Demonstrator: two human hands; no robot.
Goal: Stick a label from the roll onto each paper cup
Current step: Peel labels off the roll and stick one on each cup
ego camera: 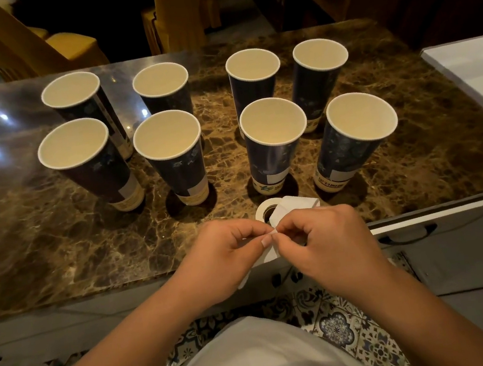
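Both our left hand and right hand pinch a label over the roll at the counter's near edge, where it risks curling onto itself or tearing before reaching the cups.

Bare forearms, pale grey top

Eight paper cups stand upright in two rows on the marble worktop. Near its front edge, the left hand and right hand pinch a white strip from the label roll.
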